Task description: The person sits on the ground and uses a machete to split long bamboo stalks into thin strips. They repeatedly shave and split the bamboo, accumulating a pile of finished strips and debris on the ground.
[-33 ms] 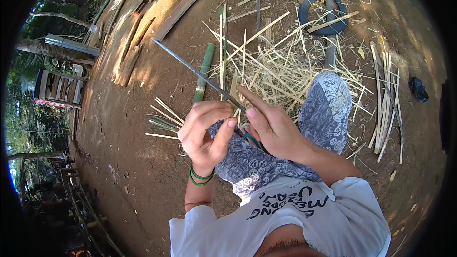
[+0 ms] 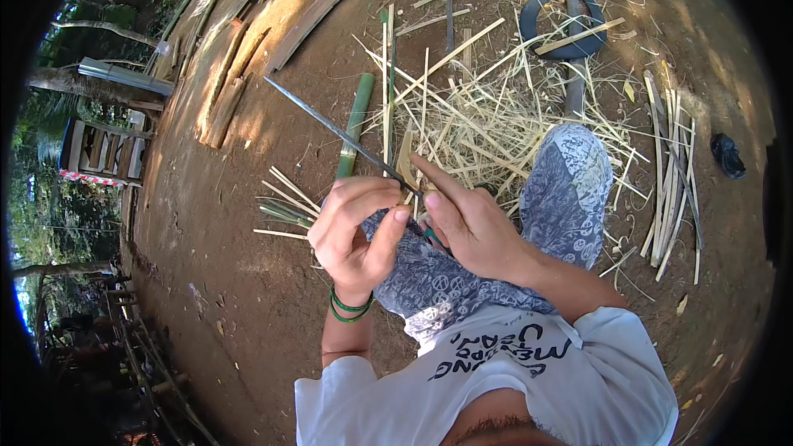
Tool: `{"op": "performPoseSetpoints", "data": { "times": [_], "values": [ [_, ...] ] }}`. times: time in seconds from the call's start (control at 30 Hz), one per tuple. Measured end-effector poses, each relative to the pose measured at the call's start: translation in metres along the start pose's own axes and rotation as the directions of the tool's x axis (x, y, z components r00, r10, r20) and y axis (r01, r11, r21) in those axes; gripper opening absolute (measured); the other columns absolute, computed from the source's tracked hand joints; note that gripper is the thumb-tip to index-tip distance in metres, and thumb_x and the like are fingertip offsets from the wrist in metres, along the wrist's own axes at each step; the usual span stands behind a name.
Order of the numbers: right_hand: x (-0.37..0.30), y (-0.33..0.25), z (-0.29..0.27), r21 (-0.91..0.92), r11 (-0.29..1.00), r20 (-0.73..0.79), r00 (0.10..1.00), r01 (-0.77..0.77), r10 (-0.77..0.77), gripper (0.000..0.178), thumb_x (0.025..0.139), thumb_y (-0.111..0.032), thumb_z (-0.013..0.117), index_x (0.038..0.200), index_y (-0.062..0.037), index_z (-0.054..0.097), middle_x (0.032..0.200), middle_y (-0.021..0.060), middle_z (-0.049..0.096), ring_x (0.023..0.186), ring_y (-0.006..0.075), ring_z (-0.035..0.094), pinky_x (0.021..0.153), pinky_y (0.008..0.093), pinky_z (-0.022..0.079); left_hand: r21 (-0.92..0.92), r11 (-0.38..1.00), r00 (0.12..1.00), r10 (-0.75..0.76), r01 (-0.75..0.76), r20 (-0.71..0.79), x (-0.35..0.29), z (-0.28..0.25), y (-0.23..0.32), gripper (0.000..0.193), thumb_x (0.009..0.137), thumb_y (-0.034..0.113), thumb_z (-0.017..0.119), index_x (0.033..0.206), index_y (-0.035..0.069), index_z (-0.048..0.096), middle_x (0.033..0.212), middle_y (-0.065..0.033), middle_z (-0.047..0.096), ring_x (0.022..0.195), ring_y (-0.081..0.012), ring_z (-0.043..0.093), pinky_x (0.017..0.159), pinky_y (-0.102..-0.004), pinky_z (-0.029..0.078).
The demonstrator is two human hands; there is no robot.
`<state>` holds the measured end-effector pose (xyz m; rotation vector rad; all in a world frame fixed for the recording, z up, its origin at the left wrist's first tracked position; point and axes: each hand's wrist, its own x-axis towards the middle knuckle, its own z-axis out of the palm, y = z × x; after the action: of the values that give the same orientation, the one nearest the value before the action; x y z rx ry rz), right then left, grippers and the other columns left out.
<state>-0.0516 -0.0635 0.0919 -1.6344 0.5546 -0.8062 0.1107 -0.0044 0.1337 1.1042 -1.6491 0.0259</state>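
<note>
A long, thin, dark strip [image 2: 330,126], probably split bamboo, slants from the upper left down to my hands. My left hand [image 2: 351,223] is closed, its thumb and fingers pinching near the strip's lower end. My right hand [image 2: 487,231] is closed round a knife, its index finger stretched toward the pale blade [image 2: 405,157]. The blade stands up against the strip between my hands; the handle is mostly hidden in my palm. Both hands are above my lap, over my patterned trousers [image 2: 462,289]. A green-edged object shows in part under my right hand.
Pale shavings and thin strips [image 2: 471,124] pile up in front of my legs. A green bamboo piece [image 2: 355,124] lies left of them. Bundled strips [image 2: 669,173] and a black plastic bag [image 2: 727,155] lie right. Farther off are a black ring [image 2: 530,21] and planks [image 2: 322,12].
The dark strip has shifted slightly down and left along the blade. My right hand has moved a little the same way; my left hand is nearly still.
</note>
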Motion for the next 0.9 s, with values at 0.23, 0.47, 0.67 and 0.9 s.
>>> {"op": "performPoseSetpoints", "data": {
  "times": [0.23, 0.47, 0.67, 0.9],
  "values": [
    [0.018, 0.065, 0.018, -0.271, 0.961, -0.044, 0.998, -0.052, 0.041, 0.051, 0.104, -0.031, 0.045, 0.142, 0.0035, 0.044, 0.053, 0.0183, 0.054, 0.051, 0.0396, 0.059, 0.052, 0.0484, 0.044, -0.019, 1.0, 0.999, -0.005, 0.005, -0.041, -0.021, -0.008, -0.002, 0.015, 0.087, 0.003, 0.071, 0.095, -0.003, 0.06, 0.096, -0.0168, 0.067, 0.089, -0.0228, 0.065, 0.079, -0.0331, 0.052],
    [0.025, 0.069, 0.031, -0.259, 0.965, 0.03, 0.999, -0.028, 0.038, 0.053, 0.103, -0.037, 0.047, 0.141, -0.0005, 0.048, 0.05, 0.0176, 0.054, 0.049, 0.0394, 0.06, 0.052, 0.0486, 0.047, -0.256, 0.963, 0.962, 0.012, -0.085, -0.274, -0.003, 0.006, -0.025, 0.042, 0.094, 0.044, 0.065, 0.093, 0.003, 0.053, 0.093, -0.0141, 0.059, 0.087, -0.024, 0.058, 0.08, -0.0382, 0.049],
    [0.023, 0.069, 0.035, -0.241, 0.966, -0.002, 0.995, -0.096, 0.098, 0.056, 0.104, -0.041, 0.043, 0.142, -0.0011, 0.046, 0.049, 0.0178, 0.055, 0.049, 0.0394, 0.059, 0.051, 0.0501, 0.047, -0.377, 0.904, 0.975, -0.22, 0.2, -0.011, 0.013, 0.015, -0.009, 0.055, 0.099, 0.054, 0.051, 0.082, 0.001, 0.05, 0.07, -0.0112, 0.054, 0.064, -0.0205, 0.055, 0.066, -0.0344, 0.048],
    [0.023, 0.067, 0.03, -0.311, 0.946, -0.038, 0.996, -0.092, 0.084, 0.058, 0.104, -0.044, 0.044, 0.142, -0.0009, 0.046, 0.048, 0.0171, 0.054, 0.046, 0.0387, 0.059, 0.049, 0.0499, 0.046, -0.524, 0.848, 0.994, -0.103, 0.076, -0.023, 0.006, 0.018, -0.018, 0.055, 0.101, 0.047, 0.05, 0.07, 0.002, 0.047, 0.059, -0.0077, 0.047, 0.051, -0.0148, 0.04, 0.047, -0.0292, 0.031]
  ]
}}
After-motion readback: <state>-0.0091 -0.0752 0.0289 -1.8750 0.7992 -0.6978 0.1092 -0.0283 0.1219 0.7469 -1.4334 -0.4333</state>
